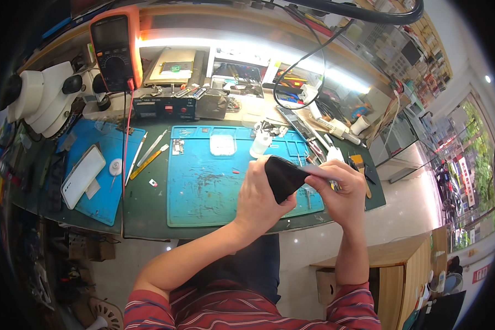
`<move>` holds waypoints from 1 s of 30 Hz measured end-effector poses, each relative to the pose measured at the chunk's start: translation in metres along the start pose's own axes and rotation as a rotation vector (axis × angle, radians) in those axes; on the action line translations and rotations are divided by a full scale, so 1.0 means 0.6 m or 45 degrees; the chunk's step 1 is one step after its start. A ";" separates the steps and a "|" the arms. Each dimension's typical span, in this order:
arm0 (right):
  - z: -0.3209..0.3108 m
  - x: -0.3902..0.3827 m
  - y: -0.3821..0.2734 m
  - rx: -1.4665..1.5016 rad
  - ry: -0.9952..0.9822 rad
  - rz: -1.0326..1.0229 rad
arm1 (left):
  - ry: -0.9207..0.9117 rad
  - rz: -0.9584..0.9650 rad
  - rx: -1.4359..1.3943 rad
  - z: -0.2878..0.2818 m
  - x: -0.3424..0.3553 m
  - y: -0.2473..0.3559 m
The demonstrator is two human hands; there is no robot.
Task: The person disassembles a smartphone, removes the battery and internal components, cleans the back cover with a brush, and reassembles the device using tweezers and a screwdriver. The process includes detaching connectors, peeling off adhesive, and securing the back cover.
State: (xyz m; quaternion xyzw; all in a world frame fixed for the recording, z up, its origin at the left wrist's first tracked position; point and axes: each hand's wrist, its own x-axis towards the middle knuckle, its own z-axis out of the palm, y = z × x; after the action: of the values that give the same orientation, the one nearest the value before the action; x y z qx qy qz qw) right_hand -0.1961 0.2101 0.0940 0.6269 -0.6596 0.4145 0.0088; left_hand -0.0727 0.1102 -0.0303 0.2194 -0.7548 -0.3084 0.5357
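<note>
My left hand is closed round a dark, flat phone-like panel, which is tilted above the right part of a blue work mat. My right hand pinches a thin, pale flat piece at the right edge of that panel. Whether the two pieces are joined there I cannot tell. Just behind my left hand a white plastic bottle stands on the mat. A small clear tray sits near the mat's far edge.
An orange multimeter stands at the back left, beside a white microscope. A white phone lies on a second blue mat. Tweezers and a yellow knife lie between the mats. A black cable loops over the back.
</note>
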 end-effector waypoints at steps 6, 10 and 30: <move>-0.015 0.005 -0.012 -0.015 -0.087 0.005 | -0.067 -0.012 -0.010 -0.003 0.002 0.003; -0.009 0.003 -0.008 -0.042 -0.067 -0.026 | -0.085 -0.030 -0.018 -0.006 0.002 0.002; 0.011 0.017 -0.003 -0.104 0.016 -0.128 | -0.080 -0.025 -0.048 -0.008 0.002 0.000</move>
State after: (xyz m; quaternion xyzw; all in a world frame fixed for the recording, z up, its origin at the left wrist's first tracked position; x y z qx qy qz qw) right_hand -0.1934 0.1984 0.0962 0.6559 -0.6435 0.3901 0.0595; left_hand -0.0685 0.1084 -0.0284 0.2069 -0.7633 -0.3344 0.5126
